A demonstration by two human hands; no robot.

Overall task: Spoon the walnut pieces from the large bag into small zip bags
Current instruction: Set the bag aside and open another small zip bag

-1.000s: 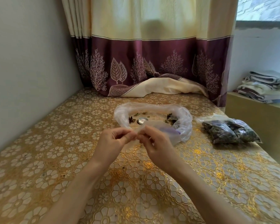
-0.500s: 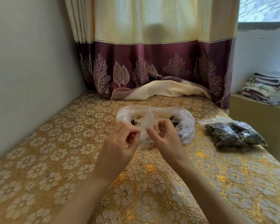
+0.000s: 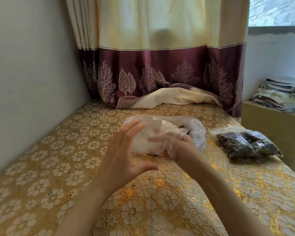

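A small clear zip bag [image 3: 148, 133] is held up above the gold-patterned table [image 3: 160, 210], in front of the large clear bag [image 3: 197, 133]. Dark walnut pieces [image 3: 182, 127] show inside the large bag. My right hand [image 3: 182, 147] is pushed into the small bag from the right, and its fingers show through the plastic, stretched leftward. My left hand [image 3: 124, 154] is spread flat, with straight fingers against the small bag's left side and the thumb out below it. No spoon is visible.
Filled small bags of dark pieces [image 3: 245, 145] lie on the table to the right. A curtain [image 3: 160, 79] drapes onto the table's far end. A wall [image 3: 32, 82] runs along the left. Folded cloths [image 3: 279, 94] sit on a ledge beyond the table's right edge.
Both hands were pinching the small bag's mouth between fingertips. Now my right hand has slid inside the bag, my left hand has let go and flattened against it, and the bag is raised.
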